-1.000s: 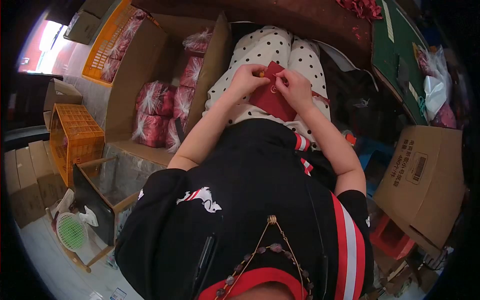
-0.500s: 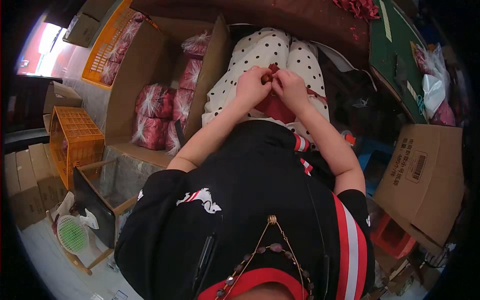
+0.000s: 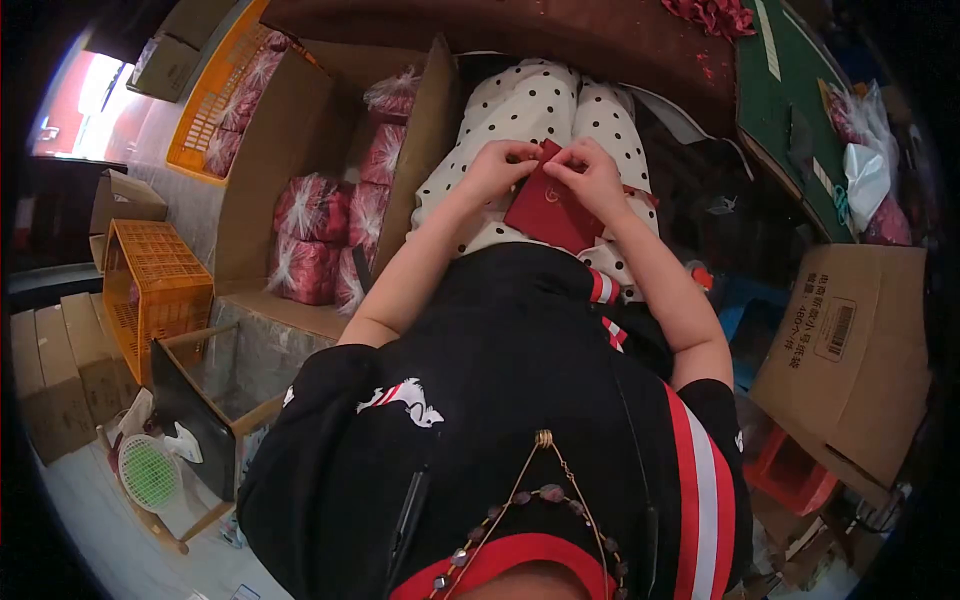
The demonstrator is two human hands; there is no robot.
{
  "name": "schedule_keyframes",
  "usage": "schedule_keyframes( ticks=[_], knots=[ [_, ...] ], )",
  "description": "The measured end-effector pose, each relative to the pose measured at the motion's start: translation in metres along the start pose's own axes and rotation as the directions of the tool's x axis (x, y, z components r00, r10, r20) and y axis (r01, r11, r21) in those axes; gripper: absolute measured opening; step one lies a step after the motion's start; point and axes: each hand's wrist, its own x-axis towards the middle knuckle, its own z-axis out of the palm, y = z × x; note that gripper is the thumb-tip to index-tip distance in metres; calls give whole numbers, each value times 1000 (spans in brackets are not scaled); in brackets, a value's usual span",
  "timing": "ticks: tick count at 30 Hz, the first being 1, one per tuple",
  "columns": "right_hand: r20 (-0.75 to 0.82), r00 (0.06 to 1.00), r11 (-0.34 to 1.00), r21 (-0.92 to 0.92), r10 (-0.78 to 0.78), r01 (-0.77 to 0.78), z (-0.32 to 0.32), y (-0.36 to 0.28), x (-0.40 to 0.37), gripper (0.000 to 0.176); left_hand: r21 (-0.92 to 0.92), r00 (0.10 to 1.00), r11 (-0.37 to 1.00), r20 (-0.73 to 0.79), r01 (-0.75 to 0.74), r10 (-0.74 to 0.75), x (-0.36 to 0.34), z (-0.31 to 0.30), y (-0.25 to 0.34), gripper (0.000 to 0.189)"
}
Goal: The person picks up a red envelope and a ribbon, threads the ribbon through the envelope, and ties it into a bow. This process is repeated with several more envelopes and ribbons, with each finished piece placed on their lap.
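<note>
A dark red pouch-like piece (image 3: 553, 205) with a small gold mark lies over my lap, on the white polka-dot cloth (image 3: 510, 105). At its upper left edge my left hand (image 3: 500, 170) has thumb and fingers closed on it. My right hand (image 3: 588, 180) pinches its top edge from the right, close beside the left hand. Whether the piece is a bag or folded cloth, I cannot tell.
To the left, an open carton (image 3: 265, 190) holds several plastic-wrapped red bundles (image 3: 305, 265). Orange crates (image 3: 160, 275) stand farther left. A brown cloth-covered surface (image 3: 610, 35) lies ahead, a green board (image 3: 790, 100) ahead right, and a carton (image 3: 840, 350) at right.
The red piece now shows flat with its gold mark visible, where before it was bunched between my fingers. My hands have moved slightly apart.
</note>
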Motion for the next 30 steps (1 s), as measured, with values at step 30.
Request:
schedule_keyframes(
  ticks=[30],
  knots=[
    [-163,917,676,-631,364,-381,-137,1,-7,59,915,985,400,-119,59,127,-77,34,43,75]
  ],
)
